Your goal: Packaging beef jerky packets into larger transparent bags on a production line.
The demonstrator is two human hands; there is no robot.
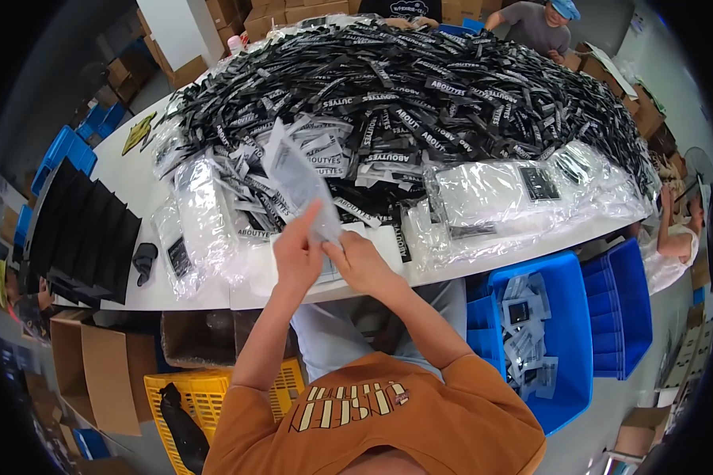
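Both hands are raised over the near edge of the white table, holding a translucent frosted plastic bag (pixel 297 169) that tilts up and to the left. My left hand (pixel 300 249) has its fingers along the bag's side. My right hand (pixel 361 260) pinches the lower corner. Beneath them are white sheets or pads (pixel 261 261), largely covered by the hands. Just beyond lies a big heap of black strip packets (pixel 404 107) with white lettering. Some white-faced strips (pixel 327 157) lie nearer the bag.
Clear plastic packs of white bags (pixel 481 193) lie right, with another pack (pixel 205 202) left. Black trays (pixel 89 237) stand at the left end. A blue bin (pixel 561 332) holding filled pouches (pixel 526 344), a yellow crate (pixel 214 392) and a cardboard box (pixel 107 374) flank me. Co-workers stand across the table.
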